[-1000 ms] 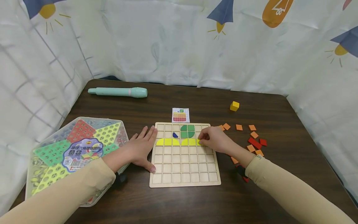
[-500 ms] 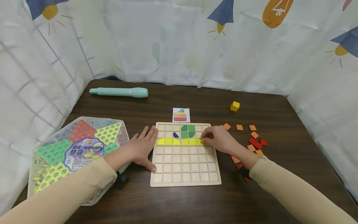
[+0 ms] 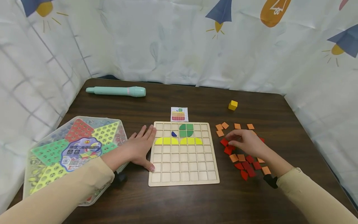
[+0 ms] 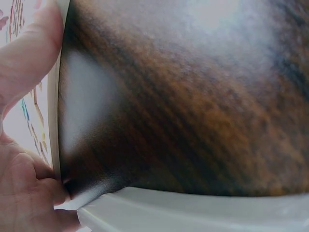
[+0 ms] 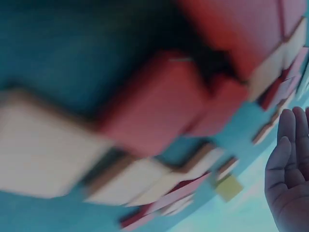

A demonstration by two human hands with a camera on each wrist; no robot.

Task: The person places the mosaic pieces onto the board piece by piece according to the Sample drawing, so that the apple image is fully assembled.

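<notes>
Yellow pieces (image 3: 191,141) lie uncovered on the wooden board (image 3: 184,167), since the right hand (image 3: 246,142) has left them and now hovers by loose red tiles (image 3: 224,142), thumb and fingertips apart; whether it touches one, I can't tell. I judge that placement done. My left hand (image 3: 137,151) rests at the board's edge, fingers spread.

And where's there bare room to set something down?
Bare table lies on the near side of the grid board, and between the mint stick and yellow cube. It's crowded right of the board, with red tiles and orange tiles around the right hand, and left, with the left hand and box.
</notes>
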